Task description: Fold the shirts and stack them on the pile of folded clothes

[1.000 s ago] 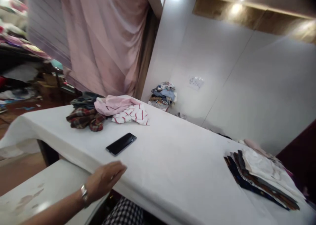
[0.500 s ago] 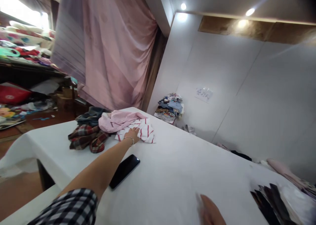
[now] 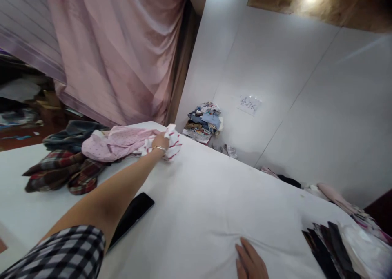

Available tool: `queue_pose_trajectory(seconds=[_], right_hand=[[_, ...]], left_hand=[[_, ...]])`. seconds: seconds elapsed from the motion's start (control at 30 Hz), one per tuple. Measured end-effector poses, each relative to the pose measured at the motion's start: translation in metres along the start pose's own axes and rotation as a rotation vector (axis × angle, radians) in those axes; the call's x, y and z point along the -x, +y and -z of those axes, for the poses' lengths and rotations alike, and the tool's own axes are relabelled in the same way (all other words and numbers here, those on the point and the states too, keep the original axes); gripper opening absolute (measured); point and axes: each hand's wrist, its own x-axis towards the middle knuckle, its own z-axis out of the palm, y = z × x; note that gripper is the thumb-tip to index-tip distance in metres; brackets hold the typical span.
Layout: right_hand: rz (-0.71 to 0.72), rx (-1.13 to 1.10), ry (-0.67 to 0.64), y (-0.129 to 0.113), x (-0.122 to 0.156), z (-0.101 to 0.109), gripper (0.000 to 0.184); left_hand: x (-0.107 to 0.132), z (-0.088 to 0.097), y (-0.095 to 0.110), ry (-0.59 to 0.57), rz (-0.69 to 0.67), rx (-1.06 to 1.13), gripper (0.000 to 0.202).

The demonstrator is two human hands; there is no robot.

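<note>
My left hand (image 3: pixel 160 141), with a bracelet at the wrist, reaches far across the white-covered table (image 3: pixel 202 189) and is closed on a white cloth with red stripes (image 3: pixel 172 142). That cloth is bunched and lifted at the edge of a pile holding a pink garment (image 3: pixel 118 142), a plaid garment (image 3: pixel 61 173) and a dark blue-grey one (image 3: pixel 72 131). My right hand (image 3: pixel 249 262) lies flat on the table at the bottom edge, fingers stretched out, holding nothing. A black phone (image 3: pixel 130 218) rests on the table under my left forearm.
A stack of folded fabrics (image 3: pixel 346 250) sits at the table's right end. A heap of clothes (image 3: pixel 203 122) lies on the floor against the white wall, beside a pink curtain (image 3: pixel 122 54). Cluttered shelves are at the far left.
My left hand went from resting on the striped cloth to gripping and bunching it. My right hand has settled flat on the table. The view shifted right and down.
</note>
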Motion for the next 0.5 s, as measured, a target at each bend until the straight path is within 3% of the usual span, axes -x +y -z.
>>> queue_pose_trajectory(seconds=[0.07,0.17,0.23,0.33,0.4,0.5], right_hand=[[0.002,-0.014,-0.085,-0.015,-0.007,0.013,0.033],[-0.035,-0.047,-0.148,-0.044,-0.016,0.034,0.035],[-0.081,-0.101,-0.134,-0.06,-0.021,0.044,0.034],[-0.18,-0.287,-0.145,-0.071,-0.025,0.051,0.033],[-0.232,-0.439,-0.106,-0.071,-0.027,0.052,0.036],[-0.368,-0.612,0.003,-0.069,-0.028,0.049,0.034]], left_hand=[[0.028,-0.005,0.047,-0.018,-0.188,0.059,0.041],[0.112,-0.037,0.104,-0.232,-0.514,0.131,0.033],[0.182,-0.064,0.123,-0.475,-0.707,0.145,0.03],[0.264,-0.092,0.124,-0.851,-0.989,0.135,0.045],[0.282,-0.098,0.116,-0.926,-1.093,0.176,0.046],[0.258,-0.095,0.106,-0.687,-0.93,0.157,0.029]])
